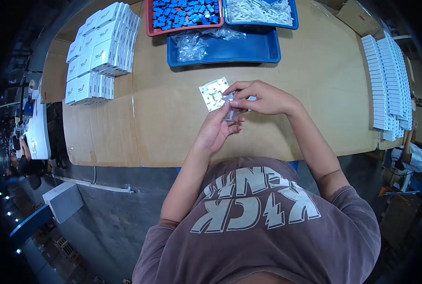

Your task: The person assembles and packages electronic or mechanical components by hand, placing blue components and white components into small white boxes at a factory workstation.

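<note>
In the head view my left hand (214, 130) pinches a small clear plastic bag (230, 115) between thumb and fingers. My right hand (264, 98) closes on the upper part of the same bag, its thumb and fingertips meeting my left thumb. Whatever is inside the bag is too small to make out. Just beyond my fingertips is a white square plate (213, 94) with cut-outs, partly covered by my hands. Another pale bit shows under my right fingers, mostly hidden.
A blue tray (239, 49) holding clear bags (191, 46) stands ahead. Behind it are a red tray (149, 21) of blue plastic parts and a blue tray (295, 14) of white parts. White boxes (102, 42) are stacked left; white pieces (388, 85) are piled right on the cardboard-covered table (173, 137).
</note>
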The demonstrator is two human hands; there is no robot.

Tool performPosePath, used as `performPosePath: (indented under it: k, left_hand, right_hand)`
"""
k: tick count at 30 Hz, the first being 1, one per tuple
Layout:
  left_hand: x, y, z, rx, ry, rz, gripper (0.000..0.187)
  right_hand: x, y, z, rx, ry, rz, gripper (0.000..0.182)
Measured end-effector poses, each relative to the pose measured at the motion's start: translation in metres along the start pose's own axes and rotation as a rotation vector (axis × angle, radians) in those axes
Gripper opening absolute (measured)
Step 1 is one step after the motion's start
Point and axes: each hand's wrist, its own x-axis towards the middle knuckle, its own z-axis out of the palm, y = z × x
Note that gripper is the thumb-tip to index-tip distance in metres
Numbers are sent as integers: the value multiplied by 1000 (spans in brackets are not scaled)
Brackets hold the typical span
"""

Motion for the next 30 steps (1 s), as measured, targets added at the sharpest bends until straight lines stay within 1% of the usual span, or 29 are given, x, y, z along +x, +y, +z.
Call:
performPosePath:
  k: [1,4,7,10,13,16,19,22,26,29,30]
  left_hand:
    - [0,1,1,-14,2,9,39]
    - [4,-5,-10,-24,-4,24,38]
    - [5,-5,-11,0,-22,-3,37]
    - [2,-2,-3,-40,-17,7,36]
    - [-1,5,7,-30,-18,2,35]
    - [3,-2,-3,-4,-21,12,37]
    - [2,-3,-2,-10,-12,24,38]
    - [-3,4,10,-36,-33,15,39]
    - [1,-4,-5,41,1,18,43]
    - [4,-6,-10,56,-22,9,51]
    - [2,-3,-6,29,-35,6,53]
  right_hand:
    - [1,0,3,56,-21,36,28]
    - [2,2,15,-34,-11,-32,39]
    - [1,2,16,42,-51,65,41]
    - [0,11,12,108,-17,0,43]
    - [-1,11,9,177,-13,18,44]
    - [1,6,19,67,-50,91,44]
    - [1,4,16,63,-14,67,45]
    - [1,8,8,153,3,26,47]
    - [1,2,21,72,-146,129,47]
    - [0,-1,7,203,-120,198,46]
    - [3,13,-7,40,-45,8,43]
